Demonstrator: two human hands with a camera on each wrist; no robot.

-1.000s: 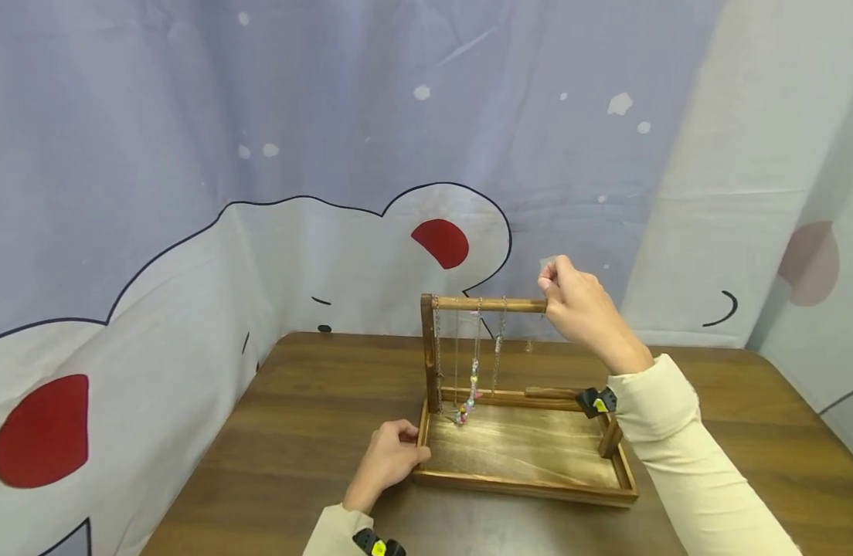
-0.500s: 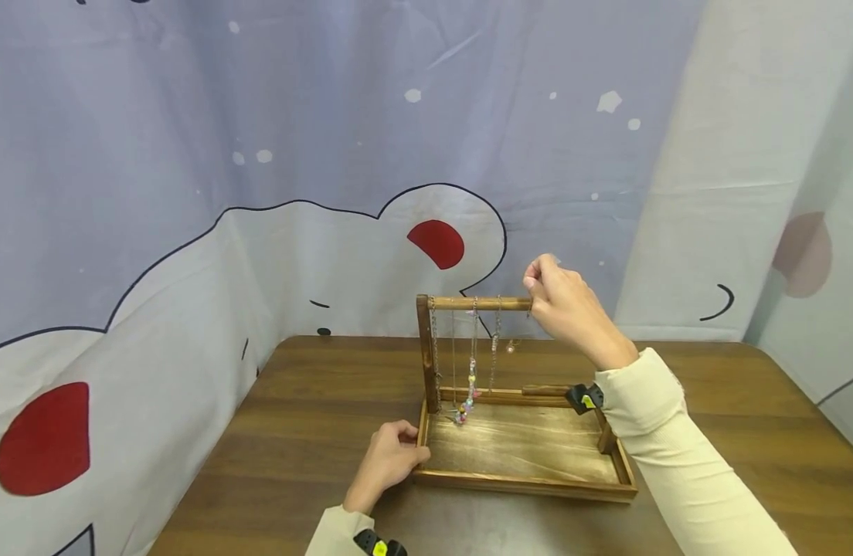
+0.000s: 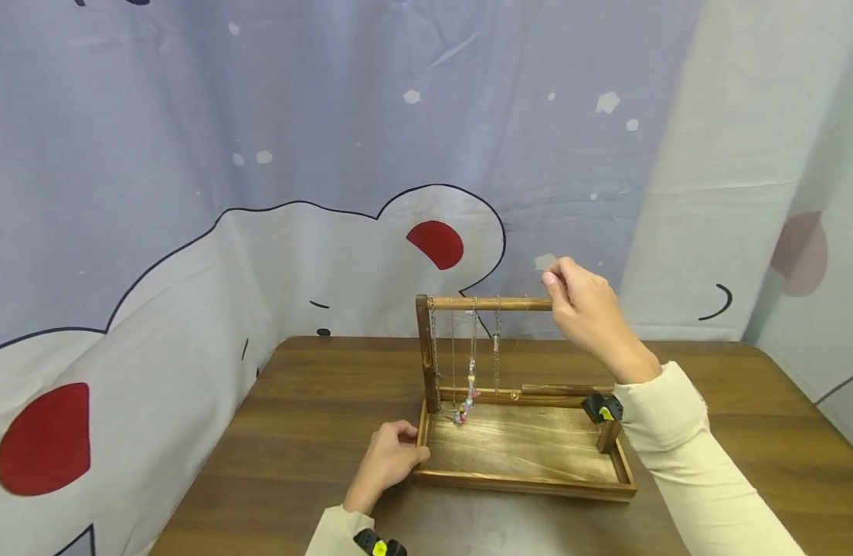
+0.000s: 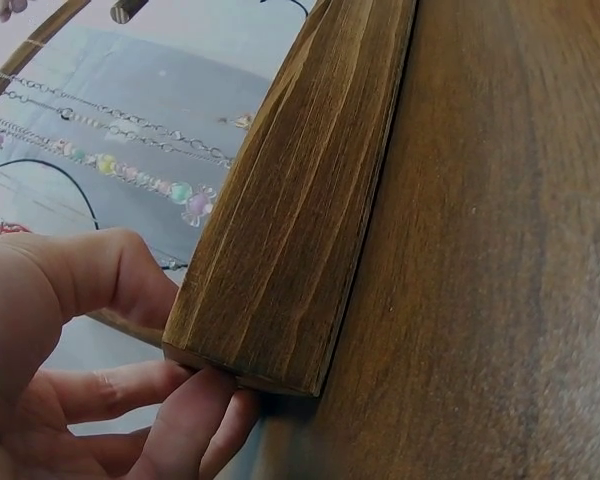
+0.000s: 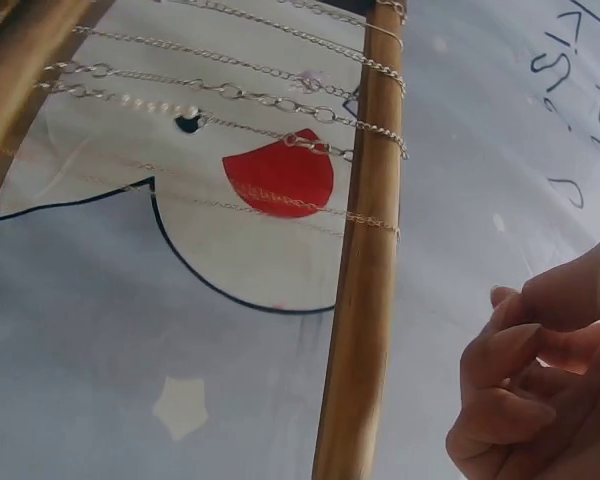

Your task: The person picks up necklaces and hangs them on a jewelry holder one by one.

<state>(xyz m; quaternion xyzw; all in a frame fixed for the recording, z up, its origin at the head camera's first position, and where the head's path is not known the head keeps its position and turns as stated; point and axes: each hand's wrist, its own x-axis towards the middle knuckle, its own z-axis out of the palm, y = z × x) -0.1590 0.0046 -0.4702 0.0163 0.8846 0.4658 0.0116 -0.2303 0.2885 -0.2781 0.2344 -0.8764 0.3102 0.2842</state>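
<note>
A wooden necklace stand [image 3: 524, 488] has a tray base and a raised round bar [image 3: 513, 304]. My left hand [image 3: 390, 452] grips the tray's near left corner; in the left wrist view, thumb and fingers pinch the end of its wooden wall [image 4: 290, 220]. My right hand [image 3: 585, 309] is by the bar's right end, its fingers loosely curled around nothing; the right wrist view has it apart from the bar. A fine gold necklace [image 5: 373, 222] loops over the bar, its small pendant [image 3: 514, 395] low by the tray's back. A colourful beaded necklace [image 3: 471, 390] hangs further left.
Other chains hang toward the left upright [image 3: 426, 355], including a silver one with white beads [image 3: 497, 340]. A lower wooden bar [image 3: 559, 390] runs along the tray's back. The brown table [image 3: 315, 394] meets a printed curtain [image 3: 315, 255] behind.
The gold necklace's pendant has dropped from just beneath the right hand to near the tray's back. My right hand has let go and moved right. The left hand stays put.
</note>
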